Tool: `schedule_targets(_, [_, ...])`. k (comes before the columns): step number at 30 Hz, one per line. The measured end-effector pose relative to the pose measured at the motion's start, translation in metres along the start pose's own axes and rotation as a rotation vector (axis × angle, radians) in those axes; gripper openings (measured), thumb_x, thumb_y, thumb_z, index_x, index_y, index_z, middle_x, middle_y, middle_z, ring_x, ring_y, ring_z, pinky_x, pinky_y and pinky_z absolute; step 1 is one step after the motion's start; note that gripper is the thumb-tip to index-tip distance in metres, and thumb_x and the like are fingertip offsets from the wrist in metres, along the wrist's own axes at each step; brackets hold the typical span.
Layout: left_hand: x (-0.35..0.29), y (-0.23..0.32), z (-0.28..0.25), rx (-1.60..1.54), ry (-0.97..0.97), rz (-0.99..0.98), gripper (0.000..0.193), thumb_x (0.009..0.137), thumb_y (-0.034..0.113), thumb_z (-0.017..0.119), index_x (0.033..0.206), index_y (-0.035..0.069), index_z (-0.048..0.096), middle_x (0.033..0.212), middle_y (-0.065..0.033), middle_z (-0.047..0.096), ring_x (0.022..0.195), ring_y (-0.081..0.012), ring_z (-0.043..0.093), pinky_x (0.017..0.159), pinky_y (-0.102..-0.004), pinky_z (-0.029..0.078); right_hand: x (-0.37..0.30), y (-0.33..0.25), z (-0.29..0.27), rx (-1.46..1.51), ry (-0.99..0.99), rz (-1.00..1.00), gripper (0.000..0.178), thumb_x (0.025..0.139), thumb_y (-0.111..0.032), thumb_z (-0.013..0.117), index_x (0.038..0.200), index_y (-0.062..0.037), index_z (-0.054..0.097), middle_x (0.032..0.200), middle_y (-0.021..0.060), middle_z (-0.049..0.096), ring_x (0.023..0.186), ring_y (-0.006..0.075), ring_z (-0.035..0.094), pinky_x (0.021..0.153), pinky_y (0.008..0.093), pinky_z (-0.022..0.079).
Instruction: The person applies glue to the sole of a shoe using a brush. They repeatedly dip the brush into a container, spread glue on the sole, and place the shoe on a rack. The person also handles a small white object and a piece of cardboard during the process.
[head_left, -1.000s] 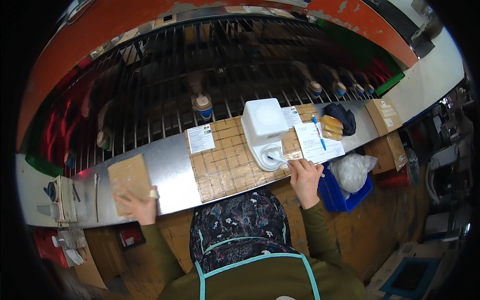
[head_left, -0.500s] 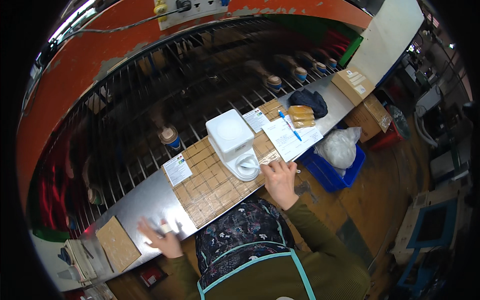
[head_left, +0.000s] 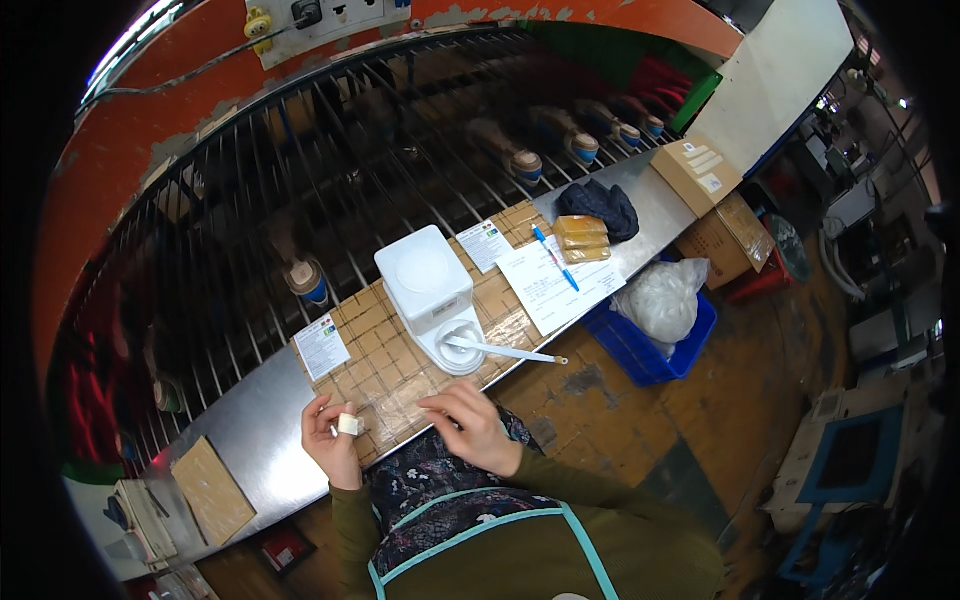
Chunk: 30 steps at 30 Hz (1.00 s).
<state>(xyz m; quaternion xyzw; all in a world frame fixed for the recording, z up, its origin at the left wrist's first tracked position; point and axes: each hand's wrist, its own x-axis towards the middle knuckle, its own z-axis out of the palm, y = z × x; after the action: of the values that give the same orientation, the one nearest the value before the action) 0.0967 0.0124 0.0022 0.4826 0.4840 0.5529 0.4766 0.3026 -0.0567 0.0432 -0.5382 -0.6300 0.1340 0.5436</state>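
My left hand is raised at the front edge of the bench, fingers spread and loosely bent. A whitish band sits around one of its digits. Nearby to the right, my right hand hovers with bent fingers, the thumb apart from them and nothing visible between. A white plastic glue pot stands on the brown patterned board. From its round front cup juts a brush with a slim white handle, pointing right past the bench edge. Neither hand touches the pot or brush.
Printed cards and a written sheet with a blue pen lie on the bench. Behind runs a rack of metal bars carrying shoe-like pieces. A blue crate stands right; a tan sheet lies left.
My right hand has left the brush handle and moved left and down. The handle now sticks out to the right. My left hand has come up and right, onto the board's near edge.
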Motion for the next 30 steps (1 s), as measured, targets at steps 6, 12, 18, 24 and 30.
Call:
schedule_targets(6, [-0.030,0.031,0.037,-0.217,-0.144,-0.224,0.038,0.093,0.007,0.062,0.127,-0.004,0.051,0.095,-0.0098,0.068,0.087,-0.0135,0.063,0.083,-0.0257,0.049,0.017,-0.010,0.014,0.196,0.015,0.005,0.020,0.079,0.003,0.069,0.099,-0.0005,0.068,0.088,0.0101,0.067,0.083,0.0273,0.060,0.072,0.0342,0.048])
schedule_targets(12, [-0.032,0.041,0.050,-0.284,-0.174,-0.217,0.036,0.098,0.013,0.055,0.130,-0.004,0.054,0.119,-0.0165,0.063,0.102,-0.0210,0.064,0.093,-0.0319,0.050,0.002,0.002,0.016,0.022,-0.256,-0.147,0.060,0.091,-0.031,0.060,0.145,-0.0125,0.042,0.138,0.0071,0.053,0.140,0.0314,0.031,0.106,0.0586,0.020])
schedule_targets(18, [-0.028,0.037,0.054,-0.309,-0.088,-0.292,0.036,0.099,0.014,0.054,0.131,-0.004,0.053,0.122,-0.0174,0.062,0.107,-0.0225,0.063,0.093,-0.0332,0.052,-0.012,-0.004,0.033,-0.114,-0.413,-0.166,0.077,0.090,-0.043,0.060,0.153,-0.0157,0.025,0.159,0.0100,0.023,0.146,0.0451,0.007,0.108,0.0695,0.004])
schedule_targets(24, [-0.024,0.043,0.044,-0.277,-0.192,-0.215,0.035,0.098,0.010,0.054,0.129,-0.006,0.053,0.121,-0.0201,0.062,0.109,-0.0231,0.063,0.094,-0.0337,0.051,-0.011,-0.007,0.041,-0.175,-0.417,-0.152,0.080,0.090,-0.044,0.060,0.154,-0.0132,0.023,0.160,0.0095,0.017,0.144,0.0491,0.001,0.106,0.0730,0.000])
schedule_targets(30, [-0.024,0.032,0.028,-0.136,-0.119,-0.084,0.022,0.094,0.006,0.059,0.112,-0.008,0.062,0.103,-0.0148,0.068,0.093,-0.0174,0.066,0.085,-0.0290,0.051,-0.009,-0.016,0.042,-0.212,-0.425,-0.166,0.077,0.092,-0.043,0.056,0.153,-0.0115,0.022,0.160,0.0089,0.019,0.146,0.0455,0.001,0.105,0.0739,0.001])
